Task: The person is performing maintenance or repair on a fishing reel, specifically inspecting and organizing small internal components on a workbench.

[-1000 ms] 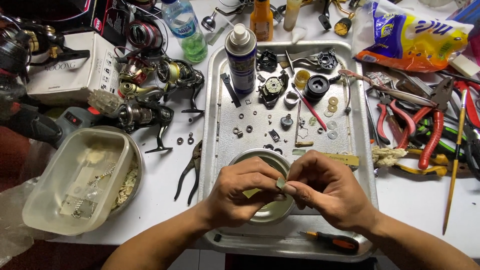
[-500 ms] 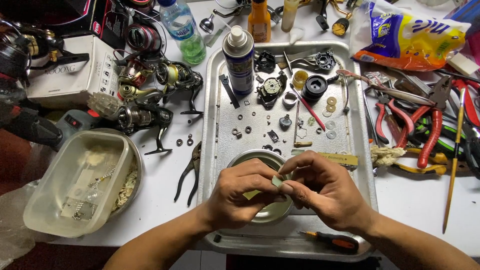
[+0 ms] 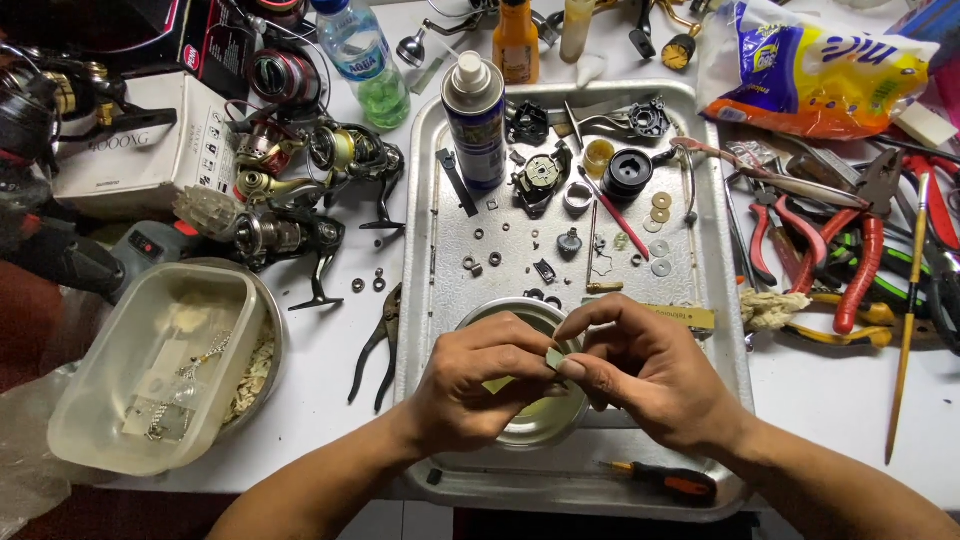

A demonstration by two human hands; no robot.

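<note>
Small grey part (image 3: 553,357) pinched between fingertips of left hand (image 3: 478,385) and right hand (image 3: 650,375), above round metal bowl (image 3: 530,430) on metal tray (image 3: 440,250).

My left hand (image 3: 480,385) bare, no glove, no ring that I can see, my right hand (image 3: 650,375) likewise bare, short trimmed nails, both forearms uncovered, no sleeves, no watch or wristband in my view
</note>
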